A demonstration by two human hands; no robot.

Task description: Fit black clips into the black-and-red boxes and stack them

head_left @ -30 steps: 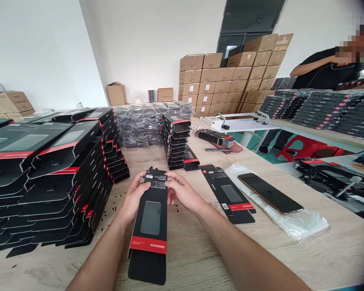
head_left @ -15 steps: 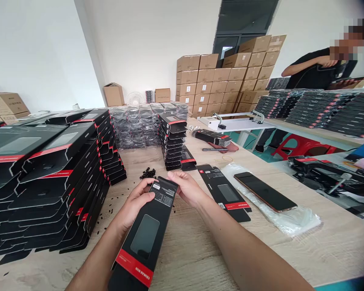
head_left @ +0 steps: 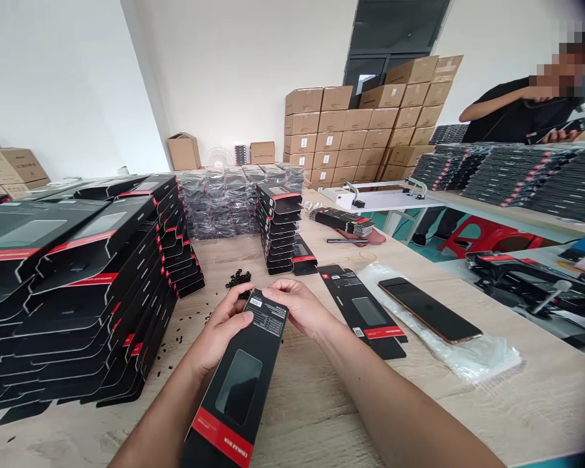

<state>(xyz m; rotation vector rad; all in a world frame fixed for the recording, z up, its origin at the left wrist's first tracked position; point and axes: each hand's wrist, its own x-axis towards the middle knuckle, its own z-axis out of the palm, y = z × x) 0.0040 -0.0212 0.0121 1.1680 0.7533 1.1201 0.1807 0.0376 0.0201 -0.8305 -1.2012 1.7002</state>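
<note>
A long black cardboard box (head_left: pixel 256 338) with a red band and a clear window is between my hands, tilted above the table. My left hand (head_left: pixel 224 328) wraps its left side near the far end, thumb on the printed face. At that same far end my right hand (head_left: pixel 297 304) grips the top edge, thumb over the corner; its other fingers are partly hidden behind the box. Just beyond lies a small heap of black bits (head_left: pixel 238 278). To the right, a flat unfolded black box (head_left: pixel 363 309) rests on the table.
Tall stacks of open black boxes (head_left: pixel 78 292) stand at left, a smaller stack (head_left: pixel 277 227) ahead. A phone (head_left: pixel 426 309) lies on clear plastic bags (head_left: pixel 492 357) at right. A co-worker (head_left: pixel 511 110) stands behind another table. Brown cartons (head_left: pixel 341 136) are piled at the back.
My right hand has moved slightly left along the box's far end, and the flap that stuck up there is now folded down. The co-worker's hands have shifted with a black box.
</note>
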